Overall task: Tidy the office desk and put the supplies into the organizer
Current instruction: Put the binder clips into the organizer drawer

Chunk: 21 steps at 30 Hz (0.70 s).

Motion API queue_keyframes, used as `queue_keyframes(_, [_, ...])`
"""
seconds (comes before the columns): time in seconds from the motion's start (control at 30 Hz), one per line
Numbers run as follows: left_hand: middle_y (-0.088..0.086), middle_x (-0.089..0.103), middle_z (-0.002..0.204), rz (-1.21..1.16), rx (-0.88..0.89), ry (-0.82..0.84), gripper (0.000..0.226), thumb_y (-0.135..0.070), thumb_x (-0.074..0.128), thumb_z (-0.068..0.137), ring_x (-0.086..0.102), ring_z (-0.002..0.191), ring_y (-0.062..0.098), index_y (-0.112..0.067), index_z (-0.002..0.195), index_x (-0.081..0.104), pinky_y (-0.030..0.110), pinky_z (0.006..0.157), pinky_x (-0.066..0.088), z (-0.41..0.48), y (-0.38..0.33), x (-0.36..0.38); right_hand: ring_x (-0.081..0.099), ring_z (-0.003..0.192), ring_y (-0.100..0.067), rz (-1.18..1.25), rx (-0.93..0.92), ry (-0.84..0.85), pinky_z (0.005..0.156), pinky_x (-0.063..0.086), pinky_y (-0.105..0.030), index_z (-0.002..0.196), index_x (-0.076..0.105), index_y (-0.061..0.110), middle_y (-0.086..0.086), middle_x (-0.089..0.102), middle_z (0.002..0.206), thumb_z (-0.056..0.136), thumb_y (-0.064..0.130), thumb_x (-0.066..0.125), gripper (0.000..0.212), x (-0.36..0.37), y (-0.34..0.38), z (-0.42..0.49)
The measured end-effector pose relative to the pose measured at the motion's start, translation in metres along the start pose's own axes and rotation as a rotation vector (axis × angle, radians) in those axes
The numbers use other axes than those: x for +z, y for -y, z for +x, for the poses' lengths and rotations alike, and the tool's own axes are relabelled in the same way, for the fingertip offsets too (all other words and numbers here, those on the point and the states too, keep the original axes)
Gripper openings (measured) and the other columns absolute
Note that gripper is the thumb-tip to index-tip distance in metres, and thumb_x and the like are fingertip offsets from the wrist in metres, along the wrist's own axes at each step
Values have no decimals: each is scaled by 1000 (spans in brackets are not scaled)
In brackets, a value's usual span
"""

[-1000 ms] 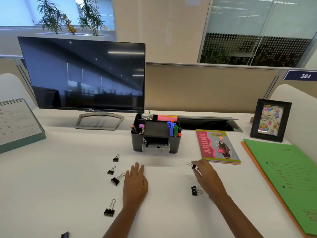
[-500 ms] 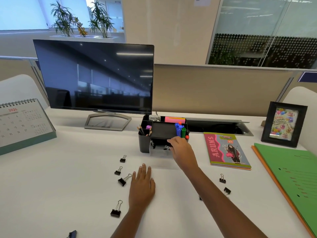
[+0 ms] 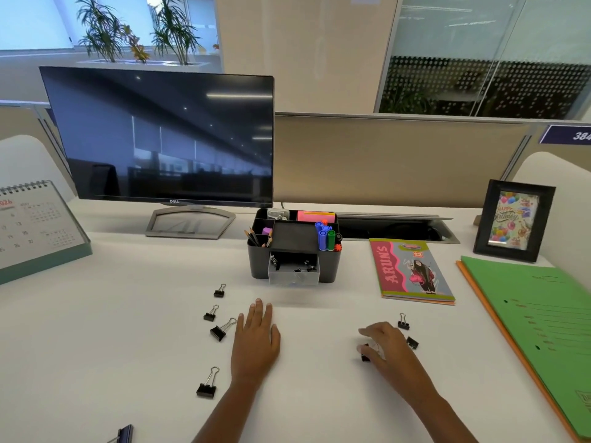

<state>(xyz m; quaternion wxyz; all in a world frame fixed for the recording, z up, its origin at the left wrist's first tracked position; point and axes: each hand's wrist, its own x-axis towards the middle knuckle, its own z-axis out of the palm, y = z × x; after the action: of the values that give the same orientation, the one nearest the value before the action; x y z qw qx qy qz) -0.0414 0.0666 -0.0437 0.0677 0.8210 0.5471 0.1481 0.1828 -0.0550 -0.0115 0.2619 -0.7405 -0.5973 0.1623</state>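
Desk [image 3: 96, 346], head view.

1. Right hand [image 3: 387, 350]: half a second ago it was up at the drawer [image 3: 293, 276] of the organizer [image 3: 294, 251]. It now lies low on the desk, right of centre and toward the front edge. Thumb and fingers are curled over a black binder clip [image 3: 365, 356] and appear to pinch it, though the hand covers most of the clip.

2. Left hand [image 3: 256, 343]: unchanged, flat on the desk in front of the organizer, fingers straight and together, holding nothing.

3. Organizer: unmoved near the back edge, just right of the monitor [image 3: 160, 139]. The clear drawer stands pulled out with several clips lying inside. Pencils [image 3: 256, 239] fill the left compartment and markers [image 3: 326, 239] the right.

4. Loose clips: an upright clip [image 3: 403, 322] and a flat clip [image 3: 412, 342] lie just beside the right hand, on its far side. Left of the left hand lies a row of four clips [image 3: 221, 330]. An end clip [image 3: 124, 433] sits at the front edge.

5. Other items, all in place: calendar [image 3: 35, 225] at the left edge, notebook [image 3: 412, 273] right of the organizer, photo frame [image 3: 513, 220] toward the back right corner, green folder [image 3: 543, 330] along the right edge
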Motion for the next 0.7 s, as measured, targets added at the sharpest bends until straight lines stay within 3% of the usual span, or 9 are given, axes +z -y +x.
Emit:
queue_keyframes(0.17, [17, 65, 115, -46, -29, -13, 50, -24, 32, 78, 65, 102, 31, -4, 107, 67, 48, 82, 50, -1, 2, 3, 33, 103, -3, -54, -20, 86, 81, 25, 1, 128, 49, 22, 14, 40, 111, 90, 22, 56, 38, -1, -6, -13])
queue_keyframes(0.37, [16, 47, 137, -100, -23, -56, 66, -34, 15, 81, 46, 127, 31, -5, 127, 54, 44, 106, 31, -4, 2, 5, 40, 100, -5, -56, -86, 63, 82, 26, 1, 122, 56, 18, 10, 43, 102, 91, 17, 52, 31, 5, 3, -5])
queue_keyframes(0.5, [13, 65, 116, -105, -64, 14, 51, -27, 31, 77, 65, 103, 27, -7, 107, 68, 43, 83, 51, -3, 1, -2, 47, 94, -6, 5, -165, -42, 83, 27, 1, 108, 65, 12, 9, 51, 96, 80, 26, 48, 35, 4, 24, 10])
queue_keyframes(0.7, [16, 65, 114, -76, -39, -57, 50, -25, 32, 77, 65, 102, 31, -6, 106, 68, 47, 84, 50, -2, 1, 1, 55, 89, -19, -34, -305, -233, 78, 36, -17, 99, 66, 14, -2, 65, 97, 83, 21, 52, 22, -10, 69, 57])
